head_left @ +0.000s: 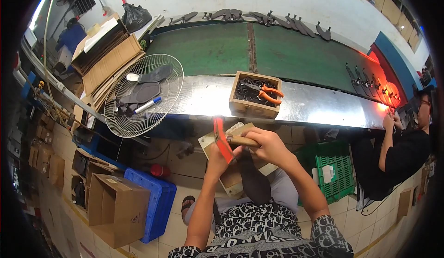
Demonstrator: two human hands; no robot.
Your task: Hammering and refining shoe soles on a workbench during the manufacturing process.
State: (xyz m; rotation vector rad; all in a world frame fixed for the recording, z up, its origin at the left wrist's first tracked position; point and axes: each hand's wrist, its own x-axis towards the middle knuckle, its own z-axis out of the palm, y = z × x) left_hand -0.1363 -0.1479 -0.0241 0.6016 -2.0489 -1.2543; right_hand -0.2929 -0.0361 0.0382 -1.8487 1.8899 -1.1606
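My right hand [273, 146] is closed round the wooden handle of a hammer [222, 140] with a red head, raised over a pale work block [231, 181] near my lap. Below and left of it, my left hand [217, 160] is closed at the upper end of a dark, sole-shaped piece [255, 182]. The hammer head covers part of the left fingers. The piece's wide end points toward my body. Ahead of my hands, a wooden box [252, 106] holds many small black parts, with orange-handled pliers [270, 95] on top.
A wire basket [178, 96] with dark soles and a blue-white marker [148, 105] is on the left. Behind the metal ledge [201, 96] runs a green conveyor belt [199, 47]. Blue [159, 207] and green crates [333, 168] flank me; a co-worker [402, 142] works at right.
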